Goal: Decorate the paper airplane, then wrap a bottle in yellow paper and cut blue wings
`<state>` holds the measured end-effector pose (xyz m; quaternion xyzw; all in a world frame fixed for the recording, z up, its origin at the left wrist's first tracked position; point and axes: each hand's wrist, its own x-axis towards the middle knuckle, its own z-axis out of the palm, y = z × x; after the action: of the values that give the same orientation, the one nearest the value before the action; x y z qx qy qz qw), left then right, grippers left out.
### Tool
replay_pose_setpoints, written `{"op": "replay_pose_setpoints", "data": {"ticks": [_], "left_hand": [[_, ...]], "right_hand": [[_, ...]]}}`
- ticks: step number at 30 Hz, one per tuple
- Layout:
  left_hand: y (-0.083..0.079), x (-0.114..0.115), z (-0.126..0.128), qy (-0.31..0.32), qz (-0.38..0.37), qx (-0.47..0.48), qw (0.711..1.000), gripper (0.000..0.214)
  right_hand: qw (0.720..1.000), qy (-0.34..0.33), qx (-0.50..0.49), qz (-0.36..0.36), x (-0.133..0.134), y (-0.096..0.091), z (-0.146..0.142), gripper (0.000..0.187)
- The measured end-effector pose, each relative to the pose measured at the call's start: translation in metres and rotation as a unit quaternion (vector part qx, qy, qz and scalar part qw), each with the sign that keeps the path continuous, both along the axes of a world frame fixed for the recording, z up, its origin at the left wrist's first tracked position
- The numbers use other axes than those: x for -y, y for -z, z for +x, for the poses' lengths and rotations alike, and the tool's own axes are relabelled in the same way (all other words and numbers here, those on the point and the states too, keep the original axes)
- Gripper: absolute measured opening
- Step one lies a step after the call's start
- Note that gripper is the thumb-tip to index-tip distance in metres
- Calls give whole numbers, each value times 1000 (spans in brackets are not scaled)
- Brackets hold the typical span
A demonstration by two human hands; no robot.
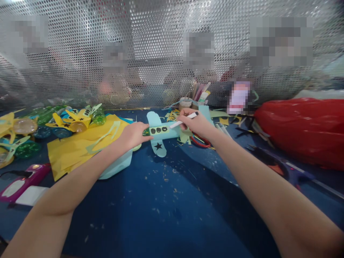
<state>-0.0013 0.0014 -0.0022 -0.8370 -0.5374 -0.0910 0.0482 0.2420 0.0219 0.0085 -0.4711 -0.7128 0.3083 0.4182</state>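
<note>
- In the head view, a paper airplane (166, 137) of light blue colour is held at its left end by the left hand (135, 134), between thumb and fingers.
- A white pen (176, 124) is gripped by the right hand (191, 121); its tip is pointed at the strip (159, 130) with three black ovals, but whether the paper is touched cannot be told.
- On the wing nearer to the body, below the two grips, a black star (158, 146) is seen.
- Yellow sheets (77, 152) are spread to the left of the left grip.
- Just below the right grip, red-handled scissors (204, 145) are placed on the blue table (166, 208); farther right, a red bag (292, 132) is seen.
</note>
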Motion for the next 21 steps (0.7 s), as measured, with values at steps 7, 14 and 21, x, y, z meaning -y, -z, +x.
{"op": "replay_pose_setpoints", "data": {"ticks": [7,14,21], "left_hand": [[2,0,-1,0,3,11,1000,47],[4,-2,-1,2,14,19,1000,44],[4,-2,-2,10,18,19,1000,43]], "right_hand": [[1000,-5,-15,-4,-2,2,-1,22],[1000,-8,-22,-16,-1,3,-3,22],[1000,-13,-18,-10,0,2,-3,21]]}}
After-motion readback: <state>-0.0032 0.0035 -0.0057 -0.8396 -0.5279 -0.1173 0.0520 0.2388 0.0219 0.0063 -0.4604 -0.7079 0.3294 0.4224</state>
